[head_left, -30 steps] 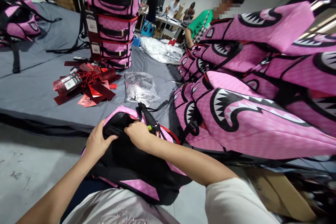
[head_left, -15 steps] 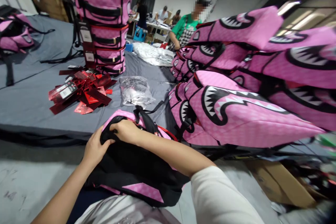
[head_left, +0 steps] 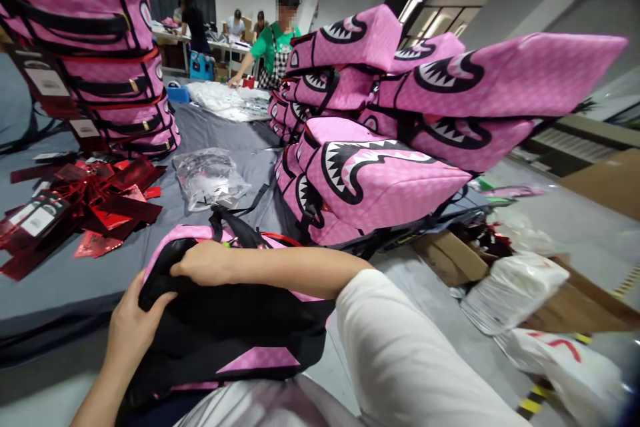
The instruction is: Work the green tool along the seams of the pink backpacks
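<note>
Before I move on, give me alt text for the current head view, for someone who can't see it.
A person's left hand grips the rim of a black-and-pink bag, and the right hand is at its opening. Beyond, a grey table holds red tags, a clear packet and stacked pink bags; a co-worker in green stands farther back.

my left hand (head_left: 133, 320) grips the rim of the black-and-pink backpack (head_left: 240, 320) | my right hand (head_left: 205, 263) at its opening, fingertips' hold unclear | beyond backpack, left: red tags (head_left: 113, 213), stacked pink bags (head_left: 110, 67) | just beyond it: clear plastic bag (head_left: 207, 180) | beyond it, right: shark-mouthed bags (head_left: 395, 180)
</note>
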`<state>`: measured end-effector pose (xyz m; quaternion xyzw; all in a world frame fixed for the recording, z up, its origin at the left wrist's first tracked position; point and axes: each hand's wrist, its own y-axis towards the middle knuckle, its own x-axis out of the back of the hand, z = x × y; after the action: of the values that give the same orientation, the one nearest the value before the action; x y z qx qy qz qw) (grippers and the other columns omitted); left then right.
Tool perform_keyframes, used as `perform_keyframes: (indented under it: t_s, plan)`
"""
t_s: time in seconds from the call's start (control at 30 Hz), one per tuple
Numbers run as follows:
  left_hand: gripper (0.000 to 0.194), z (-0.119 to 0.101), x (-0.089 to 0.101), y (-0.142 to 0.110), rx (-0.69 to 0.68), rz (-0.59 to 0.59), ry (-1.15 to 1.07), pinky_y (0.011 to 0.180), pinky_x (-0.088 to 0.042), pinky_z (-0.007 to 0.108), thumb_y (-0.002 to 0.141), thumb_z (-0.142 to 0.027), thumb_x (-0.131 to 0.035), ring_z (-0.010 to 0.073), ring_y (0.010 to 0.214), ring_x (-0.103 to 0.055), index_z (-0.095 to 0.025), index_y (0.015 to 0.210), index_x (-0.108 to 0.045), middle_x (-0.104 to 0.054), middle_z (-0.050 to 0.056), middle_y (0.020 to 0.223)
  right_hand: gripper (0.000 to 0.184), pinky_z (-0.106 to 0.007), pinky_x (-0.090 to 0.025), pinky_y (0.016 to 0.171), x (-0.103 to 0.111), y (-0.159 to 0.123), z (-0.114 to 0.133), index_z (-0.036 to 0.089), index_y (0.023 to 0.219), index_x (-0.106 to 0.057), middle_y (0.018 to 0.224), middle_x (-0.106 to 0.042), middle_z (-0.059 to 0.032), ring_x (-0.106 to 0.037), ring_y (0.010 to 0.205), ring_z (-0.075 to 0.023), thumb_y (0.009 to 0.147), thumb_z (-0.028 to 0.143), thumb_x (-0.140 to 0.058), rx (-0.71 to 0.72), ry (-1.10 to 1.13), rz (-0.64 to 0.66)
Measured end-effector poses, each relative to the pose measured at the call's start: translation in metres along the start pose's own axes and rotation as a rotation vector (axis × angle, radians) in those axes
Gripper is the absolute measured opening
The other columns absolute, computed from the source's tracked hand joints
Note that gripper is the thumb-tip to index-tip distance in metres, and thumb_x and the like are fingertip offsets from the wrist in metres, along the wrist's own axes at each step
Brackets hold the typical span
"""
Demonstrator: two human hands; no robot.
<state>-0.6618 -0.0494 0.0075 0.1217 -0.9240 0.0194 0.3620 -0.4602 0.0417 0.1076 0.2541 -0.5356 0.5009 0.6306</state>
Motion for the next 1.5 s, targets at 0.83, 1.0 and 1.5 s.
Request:
perform_keyframes:
  t_s: [0.83, 1.0, 1.5]
  plan:
    - [0.067, -0.001, -0.003, -0.001, -0.084, -0.022, -0.002, 0.106, -0.051, 0.043, 0.078, -0.052, -0.073, 0.0307, 0.12, -0.065, -0.019, 0.134, -0.058, -0.069, 0.011, 0.129, 0.028, -0.025, -0.033, 0.065, -0.007, 0.002, -0.01, 0.023, 0.119, -0.07, 0.104, -0.076, -0.0038, -0.068, 0.09, -0.0176, 0.095, 0.015, -0.059, -0.127, 0.199, 0.001]
    - [0.07, -0.003, -0.006, 0.0, -0.059, -0.043, 0.03, 0.107, -0.05, 0.042, 0.076, -0.049, -0.075, 0.0313, 0.123, -0.064, -0.018, 0.137, -0.057, -0.067, 0.012, 0.133, 0.025, -0.027, -0.039, 0.071, -0.013, 0.002, -0.011, 0.019, 0.118, -0.069, 0.109, -0.075, -0.008, -0.07, 0.097, -0.0206, 0.098, 0.015, -0.053, -0.143, 0.078, -0.071]
    - [0.068, -0.012, 0.009, 0.005, 0.069, 0.057, 0.11, 0.095, -0.053, 0.04, 0.074, -0.06, -0.069, 0.0319, 0.111, -0.067, -0.025, 0.131, -0.059, -0.071, 0.007, 0.121, 0.03, -0.032, -0.053, 0.07, -0.001, -0.011, 0.004, 0.016, 0.12, -0.067, 0.109, -0.065, -0.0121, -0.071, 0.093, -0.0238, 0.104, 0.015, -0.042, -0.048, -0.11, -0.074]
